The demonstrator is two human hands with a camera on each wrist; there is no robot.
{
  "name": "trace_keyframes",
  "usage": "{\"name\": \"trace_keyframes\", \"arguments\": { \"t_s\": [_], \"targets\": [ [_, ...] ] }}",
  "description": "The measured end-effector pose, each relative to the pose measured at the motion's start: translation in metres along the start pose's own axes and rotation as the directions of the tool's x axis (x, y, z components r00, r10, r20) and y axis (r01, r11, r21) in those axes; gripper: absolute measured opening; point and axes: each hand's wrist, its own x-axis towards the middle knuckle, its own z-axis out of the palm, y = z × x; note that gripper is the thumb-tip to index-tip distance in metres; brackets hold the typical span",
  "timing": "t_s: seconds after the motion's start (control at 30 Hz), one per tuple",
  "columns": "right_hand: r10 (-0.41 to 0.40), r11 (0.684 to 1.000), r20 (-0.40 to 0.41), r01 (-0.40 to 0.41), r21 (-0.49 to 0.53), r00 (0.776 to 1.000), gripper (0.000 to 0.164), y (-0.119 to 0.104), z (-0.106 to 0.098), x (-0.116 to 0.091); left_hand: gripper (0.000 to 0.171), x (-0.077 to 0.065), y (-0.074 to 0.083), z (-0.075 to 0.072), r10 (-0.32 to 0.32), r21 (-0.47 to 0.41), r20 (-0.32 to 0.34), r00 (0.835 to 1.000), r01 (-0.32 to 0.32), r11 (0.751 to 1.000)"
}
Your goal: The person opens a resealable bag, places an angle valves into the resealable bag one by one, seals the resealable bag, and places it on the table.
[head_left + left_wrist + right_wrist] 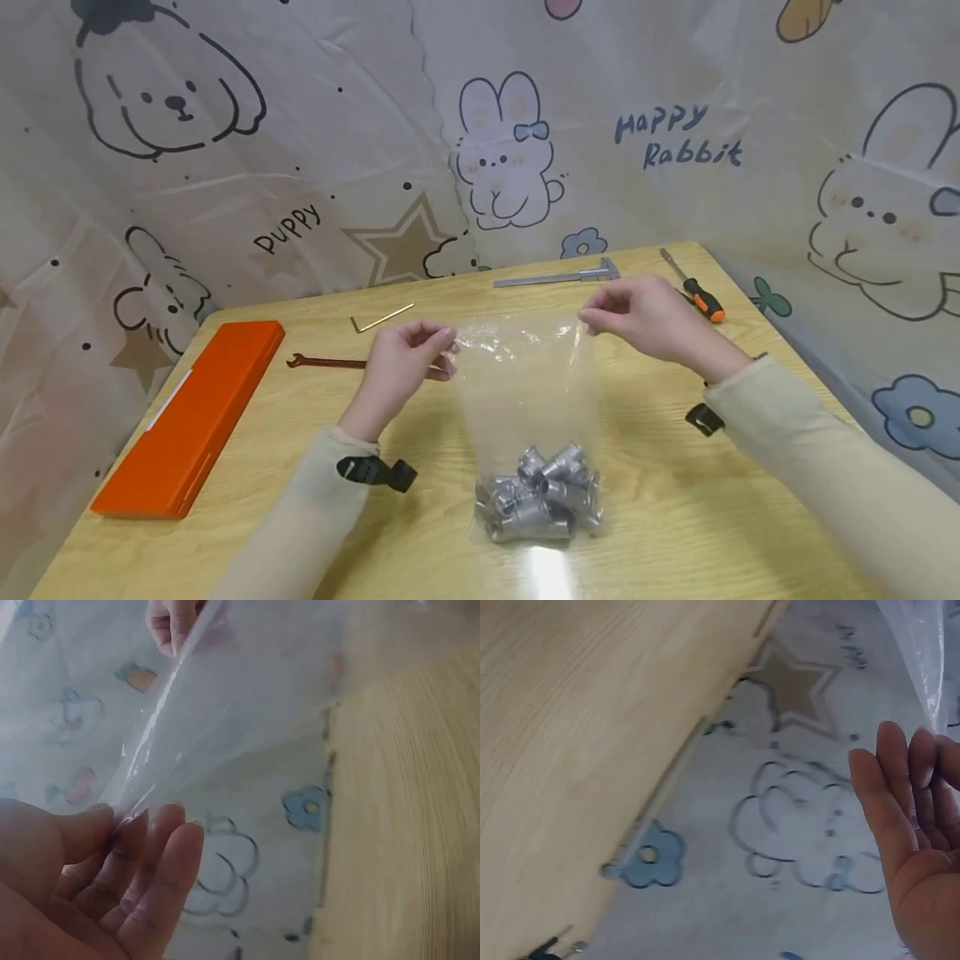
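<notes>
A clear plastic bag [525, 400] hangs upright over the table, its lower end filled with several silvery metal pipe fittings [536, 500]. My left hand [401, 367] pinches the bag's upper left corner between thumb and forefinger. At the upper right corner, my right hand [652, 321] pinches the film the same way. In the left wrist view the left hand [112, 877] grips the stretched edge, its other fingers loosely extended. The right wrist view shows the right hand [922, 825] at the frame's side, holding the film [922, 660]. Whether the bag's bottom touches the table cannot be told.
An orange case [195, 417] lies at the left of the wooden table [285, 533]. Behind the left hand are a reddish wrench [326, 362] and a brass-coloured hex key [386, 317]. Calipers [558, 277] and a screwdriver [697, 292] lie along the back. A patterned curtain [360, 125] hangs behind.
</notes>
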Motion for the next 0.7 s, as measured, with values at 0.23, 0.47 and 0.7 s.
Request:
{"name": "trace_keyframes", "arguments": {
  "t_s": [0.23,0.47,0.7],
  "targets": [
    [0.111,0.994,0.125,-0.112,0.001,0.986,0.019,0.049,0.030,0.065,0.020,0.062,-0.040,0.006,-0.157,0.217,0.052,0.986,0.142,0.966],
    [0.103,0.980,0.148,-0.076,-0.182,0.984,0.016,0.065,0.057,0.110,0.019,0.099,-0.065,0.010,-0.255,0.347,0.017,0.967,0.233,0.908],
    [0.190,0.976,0.164,-0.169,-0.135,0.968,0.019,0.071,0.066,0.128,0.021,0.114,-0.070,0.009,-0.323,0.353,-0.033,0.946,0.314,0.882]
  ]
}}
